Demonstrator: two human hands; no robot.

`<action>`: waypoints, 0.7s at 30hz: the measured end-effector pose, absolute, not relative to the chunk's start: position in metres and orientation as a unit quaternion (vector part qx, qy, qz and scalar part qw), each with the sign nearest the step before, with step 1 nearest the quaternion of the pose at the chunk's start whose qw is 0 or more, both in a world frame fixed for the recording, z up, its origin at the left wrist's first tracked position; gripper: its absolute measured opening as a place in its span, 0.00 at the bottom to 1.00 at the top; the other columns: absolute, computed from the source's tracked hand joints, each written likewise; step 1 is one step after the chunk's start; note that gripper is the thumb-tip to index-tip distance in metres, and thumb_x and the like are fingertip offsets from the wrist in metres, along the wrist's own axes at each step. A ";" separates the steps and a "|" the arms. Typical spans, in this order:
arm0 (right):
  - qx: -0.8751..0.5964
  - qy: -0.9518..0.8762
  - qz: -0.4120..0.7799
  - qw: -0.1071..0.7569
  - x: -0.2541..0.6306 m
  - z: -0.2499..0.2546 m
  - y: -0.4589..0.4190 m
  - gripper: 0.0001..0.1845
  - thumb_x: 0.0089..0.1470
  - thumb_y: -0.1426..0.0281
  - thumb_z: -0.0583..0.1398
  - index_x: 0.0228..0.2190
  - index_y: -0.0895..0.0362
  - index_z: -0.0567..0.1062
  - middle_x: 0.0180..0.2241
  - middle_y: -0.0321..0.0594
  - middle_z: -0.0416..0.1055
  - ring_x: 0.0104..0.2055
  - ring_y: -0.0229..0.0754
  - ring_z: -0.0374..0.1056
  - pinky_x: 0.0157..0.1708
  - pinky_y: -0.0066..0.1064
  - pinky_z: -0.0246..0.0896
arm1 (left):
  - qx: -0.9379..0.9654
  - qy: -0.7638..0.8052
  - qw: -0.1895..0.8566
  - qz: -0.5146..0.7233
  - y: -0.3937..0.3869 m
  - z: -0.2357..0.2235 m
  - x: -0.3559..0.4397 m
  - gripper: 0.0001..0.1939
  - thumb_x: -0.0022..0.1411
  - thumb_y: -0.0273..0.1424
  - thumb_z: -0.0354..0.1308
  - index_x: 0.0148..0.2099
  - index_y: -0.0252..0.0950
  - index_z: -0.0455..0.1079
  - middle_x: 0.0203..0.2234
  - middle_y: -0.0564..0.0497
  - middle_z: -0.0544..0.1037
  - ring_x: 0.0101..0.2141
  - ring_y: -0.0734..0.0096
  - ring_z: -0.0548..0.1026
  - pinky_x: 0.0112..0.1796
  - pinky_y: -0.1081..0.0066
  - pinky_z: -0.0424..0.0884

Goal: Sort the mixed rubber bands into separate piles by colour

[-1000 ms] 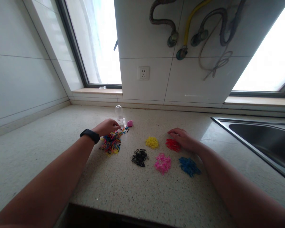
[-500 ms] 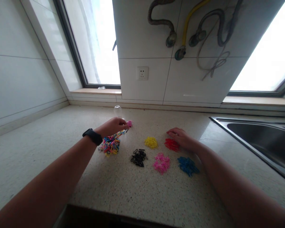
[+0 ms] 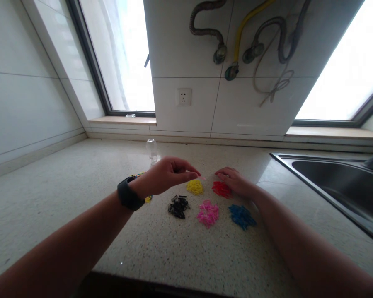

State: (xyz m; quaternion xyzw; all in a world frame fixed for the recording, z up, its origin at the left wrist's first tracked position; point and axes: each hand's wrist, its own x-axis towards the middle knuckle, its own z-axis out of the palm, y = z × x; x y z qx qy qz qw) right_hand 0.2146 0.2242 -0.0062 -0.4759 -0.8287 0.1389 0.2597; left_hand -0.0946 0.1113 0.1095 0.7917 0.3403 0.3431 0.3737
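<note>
Head camera view shows the left hand reaching across above the pale stone countertop, with its thumb and forefinger brought together at the tips. Between them there seems to be one pale pink elastic band, very small; whether it is a closed loop, I cannot tell. The band is located just at the far edge of the yellow band pile, seen above its right part. Its long axis goes roughly sideways, and the free end points to the right, away from the left palm and toward the right hand.

From this pinch, the pink band pile lies nearer to the person's body and slightly to the right, while the red band pile lies to the right. The left hand is the nearer one to the pink pile. The right hand rests beside the red pile, its fingers loosely curved at the far side of it; I cannot tell if it holds anything. The black band pile is below the left palm in the view, and the blue band pile is near the right forearm.
</note>
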 end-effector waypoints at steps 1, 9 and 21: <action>-0.476 -0.829 0.139 0.259 0.215 -0.007 0.225 0.17 0.63 0.62 0.54 0.44 0.55 0.79 0.45 0.47 0.76 0.50 0.49 0.70 0.55 0.42 0.61 | 0.787 0.331 0.384 0.352 0.107 0.111 -0.092 0.17 0.63 0.41 0.61 0.44 0.33 0.79 0.20 0.55 0.65 0.22 0.79 0.56 0.22 0.75 0.49; -0.473 -0.832 0.140 0.254 0.213 -0.004 0.222 0.17 0.63 0.62 0.55 0.44 0.56 0.79 0.46 0.48 0.75 0.50 0.49 0.69 0.55 0.41 0.60 | 0.783 0.281 0.417 0.365 0.091 0.118 -0.080 0.13 0.62 0.38 0.63 0.43 0.34 0.79 0.17 0.60 0.54 0.21 0.80 0.49 0.21 0.73 0.44; -0.468 -0.840 0.134 0.240 0.210 0.001 0.216 0.19 0.64 0.60 0.53 0.45 0.58 0.78 0.46 0.50 0.75 0.51 0.50 0.68 0.55 0.42 0.58 | 0.757 0.261 0.458 0.385 0.077 0.123 -0.079 0.09 0.60 0.36 0.66 0.42 0.39 0.80 0.17 0.59 0.57 0.20 0.79 0.49 0.22 0.72 0.45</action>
